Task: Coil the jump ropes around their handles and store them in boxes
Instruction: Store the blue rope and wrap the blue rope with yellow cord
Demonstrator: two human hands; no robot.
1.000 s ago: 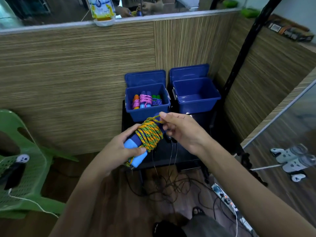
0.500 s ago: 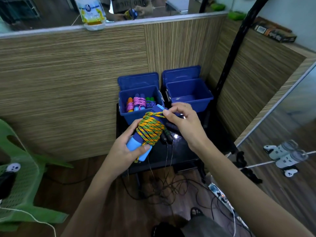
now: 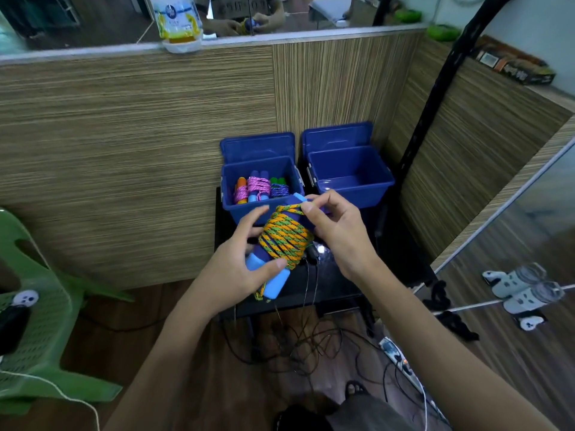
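Now left hand (image 3: 239,269) gripping handles (image 3: 267,275), right hand (image 3: 336,231) pinching rope (image 3: 284,237) end (last loop); tucking it snug keeps coil from unravelling before boxing.

rope (image 3: 284,236) orange/green braid on blue handles (image 3: 267,275); boxes (image 3: 351,178) dark blue; chair (image 3: 40,309) green; wall panel (image 3: 124,150) brown striped woodgrain

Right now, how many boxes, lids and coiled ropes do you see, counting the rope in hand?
Boxes: 2, left box and right box.
Lids: 2, left lid and right lid, standing behind the boxes.
Coiled ropes: 4, three in the left box and one orange-green rope in hand.
Total: 8.
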